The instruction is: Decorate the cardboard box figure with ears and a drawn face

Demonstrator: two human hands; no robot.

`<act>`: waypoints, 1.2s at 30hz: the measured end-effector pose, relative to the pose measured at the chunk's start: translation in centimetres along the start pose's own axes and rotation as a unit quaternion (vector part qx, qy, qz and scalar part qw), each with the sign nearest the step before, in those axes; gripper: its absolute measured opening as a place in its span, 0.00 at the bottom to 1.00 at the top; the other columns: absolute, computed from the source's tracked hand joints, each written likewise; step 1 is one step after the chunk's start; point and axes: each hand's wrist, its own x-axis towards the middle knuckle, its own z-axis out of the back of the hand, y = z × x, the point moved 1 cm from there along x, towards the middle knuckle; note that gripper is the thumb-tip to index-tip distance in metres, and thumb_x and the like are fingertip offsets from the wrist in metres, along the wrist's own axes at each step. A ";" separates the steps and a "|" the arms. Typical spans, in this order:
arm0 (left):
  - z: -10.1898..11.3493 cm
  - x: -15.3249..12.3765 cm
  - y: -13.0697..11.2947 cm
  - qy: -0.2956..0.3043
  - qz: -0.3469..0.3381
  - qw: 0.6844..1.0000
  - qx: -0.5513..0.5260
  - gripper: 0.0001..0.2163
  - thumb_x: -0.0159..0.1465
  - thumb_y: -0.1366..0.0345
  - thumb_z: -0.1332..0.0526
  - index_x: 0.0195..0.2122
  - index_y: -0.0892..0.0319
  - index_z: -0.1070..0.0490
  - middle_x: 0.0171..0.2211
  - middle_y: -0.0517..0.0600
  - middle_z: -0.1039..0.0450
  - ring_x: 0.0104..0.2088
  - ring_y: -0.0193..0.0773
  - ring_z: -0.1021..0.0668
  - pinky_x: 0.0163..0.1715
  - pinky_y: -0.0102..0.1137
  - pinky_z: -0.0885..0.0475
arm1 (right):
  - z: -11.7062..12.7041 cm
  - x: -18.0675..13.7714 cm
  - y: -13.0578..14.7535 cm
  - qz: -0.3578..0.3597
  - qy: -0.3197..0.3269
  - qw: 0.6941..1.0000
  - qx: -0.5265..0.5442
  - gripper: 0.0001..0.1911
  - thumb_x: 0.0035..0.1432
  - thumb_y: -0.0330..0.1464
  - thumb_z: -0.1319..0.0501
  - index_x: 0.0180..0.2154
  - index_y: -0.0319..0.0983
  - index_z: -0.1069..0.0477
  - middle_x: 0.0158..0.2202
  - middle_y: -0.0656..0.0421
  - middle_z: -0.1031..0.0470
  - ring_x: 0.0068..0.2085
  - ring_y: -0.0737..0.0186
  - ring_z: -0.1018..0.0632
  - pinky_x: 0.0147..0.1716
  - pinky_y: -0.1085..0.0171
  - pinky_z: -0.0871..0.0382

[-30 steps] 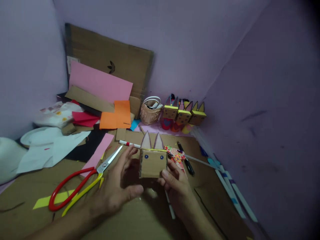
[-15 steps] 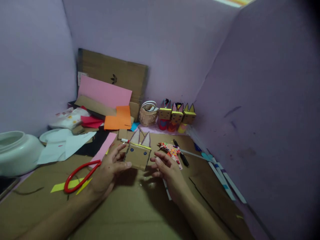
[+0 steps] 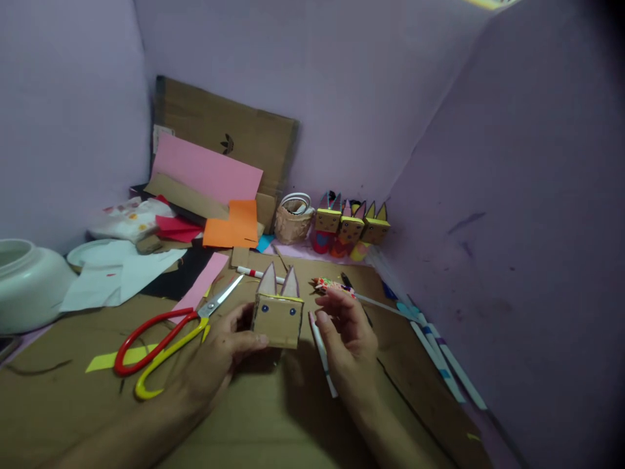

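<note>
A small cardboard box head (image 3: 278, 326) with two blue eyes and two pointed, purple-edged ears is upright in my left hand (image 3: 227, 352), the thumb across its lower left front. To the right of it, my right hand (image 3: 349, 342) is apart from the box, fingers loosely curved and holding nothing. A white marker (image 3: 322, 355) lies on the cardboard beside that hand. Behind the fingers is a glue gun with floral wrapping (image 3: 336, 286), partly hidden. Scissors (image 3: 168, 339) with one red and one yellow handle lie left of my left wrist.
Three finished-looking cardboard figures (image 3: 352, 228) stand at the back near a woven basket (image 3: 294, 220). Coloured paper sheets (image 3: 205, 168) and a large cardboard piece (image 3: 234, 124) lean on the wall. A white jar (image 3: 29, 286) is at the left; several white markers (image 3: 442, 361) lie along the right.
My right hand has moved away from the box, to the right. The box is still in my left hand, slightly lower and further right. The view has shifted, showing more of the scissors.
</note>
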 end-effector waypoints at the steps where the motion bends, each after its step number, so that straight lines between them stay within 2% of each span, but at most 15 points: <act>1: 0.0 0.0 0.1 -0.009 0.001 1.000 0.002 0.26 0.45 0.72 0.33 0.48 0.62 0.29 0.46 0.57 0.22 0.47 0.54 0.21 0.48 0.43 0.27 | 0.0 0.0 0.0 0.007 0.001 1.000 -0.004 0.15 0.59 0.31 0.39 0.48 0.44 0.31 0.42 0.56 0.25 0.41 0.60 0.24 0.37 0.62 0.28; 8: 0.0 -0.2 -0.1 -0.016 -0.012 0.999 0.029 0.25 0.46 0.72 0.34 0.48 0.61 0.30 0.46 0.57 0.23 0.51 0.56 0.24 0.53 0.48 0.31 | 0.0 -0.3 0.2 0.074 0.004 0.997 -0.013 0.21 0.60 0.26 0.41 0.54 0.46 0.37 0.43 0.56 0.25 0.44 0.61 0.23 0.44 0.60 0.27; 15: -0.2 -0.3 -0.1 -0.014 -0.032 0.998 0.051 0.24 0.46 0.72 0.34 0.47 0.60 0.31 0.49 0.55 0.24 0.52 0.55 0.26 0.51 0.45 0.31 | 0.1 -0.4 0.1 0.105 -0.016 0.993 -0.045 0.22 0.59 0.24 0.41 0.54 0.45 0.36 0.38 0.58 0.24 0.39 0.61 0.22 0.40 0.61 0.26; 17: -0.2 -0.3 -0.1 -0.018 -0.031 0.998 0.050 0.24 0.46 0.72 0.33 0.46 0.60 0.31 0.48 0.55 0.24 0.52 0.55 0.25 0.51 0.44 0.31 | 0.3 -0.3 0.3 0.139 -0.018 0.987 -0.078 0.21 0.59 0.23 0.42 0.53 0.45 0.34 0.38 0.57 0.25 0.40 0.60 0.22 0.40 0.60 0.26; 19: -0.2 -0.3 -0.1 -0.023 -0.031 0.998 0.051 0.24 0.45 0.72 0.34 0.46 0.59 0.30 0.47 0.55 0.24 0.51 0.55 0.25 0.51 0.44 0.31 | 0.4 0.0 0.6 0.217 0.014 0.966 -0.143 0.21 0.57 0.21 0.43 0.49 0.46 0.31 0.39 0.56 0.24 0.40 0.59 0.22 0.39 0.59 0.26; 21: -0.1 -0.3 -0.1 -0.022 -0.031 0.998 0.052 0.23 0.46 0.72 0.34 0.46 0.59 0.30 0.47 0.54 0.23 0.51 0.54 0.25 0.50 0.44 0.30 | 0.6 0.2 0.9 0.303 0.054 0.927 -0.215 0.22 0.55 0.18 0.44 0.46 0.46 0.28 0.38 0.55 0.24 0.39 0.58 0.22 0.37 0.59 0.26; 23: 0.0 -0.2 -0.1 -0.017 -0.032 0.998 0.056 0.23 0.46 0.71 0.33 0.46 0.59 0.29 0.47 0.54 0.23 0.51 0.53 0.25 0.50 0.42 0.30 | 0.6 0.4 1.3 0.348 0.080 0.897 -0.262 0.23 0.53 0.18 0.45 0.45 0.45 0.27 0.38 0.54 0.23 0.38 0.57 0.22 0.35 0.59 0.26; 26: 0.2 -0.1 0.0 -0.015 -0.033 0.997 0.062 0.24 0.46 0.71 0.33 0.47 0.58 0.29 0.47 0.53 0.23 0.51 0.52 0.24 0.50 0.41 0.30 | 0.6 0.6 1.4 0.358 0.100 0.885 -0.279 0.23 0.54 0.19 0.46 0.48 0.44 0.28 0.39 0.53 0.22 0.39 0.56 0.22 0.36 0.58 0.25; 31: 0.5 0.1 0.1 -0.019 -0.031 0.996 0.085 0.23 0.47 0.69 0.32 0.46 0.60 0.28 0.46 0.55 0.22 0.49 0.54 0.24 0.49 0.42 0.29 | 0.5 0.4 0.8 0.309 0.116 0.916 -0.227 0.26 0.54 0.17 0.47 0.50 0.44 0.30 0.43 0.52 0.24 0.44 0.57 0.22 0.43 0.58 0.26; 36: 0.4 0.0 0.1 -0.010 -0.034 0.996 0.083 0.25 0.48 0.69 0.32 0.50 0.58 0.30 0.48 0.53 0.23 0.51 0.52 0.24 0.47 0.39 0.27 | 0.5 0.1 0.6 0.296 0.129 0.921 -0.220 0.23 0.54 0.17 0.47 0.48 0.42 0.31 0.43 0.52 0.26 0.45 0.57 0.23 0.43 0.58 0.27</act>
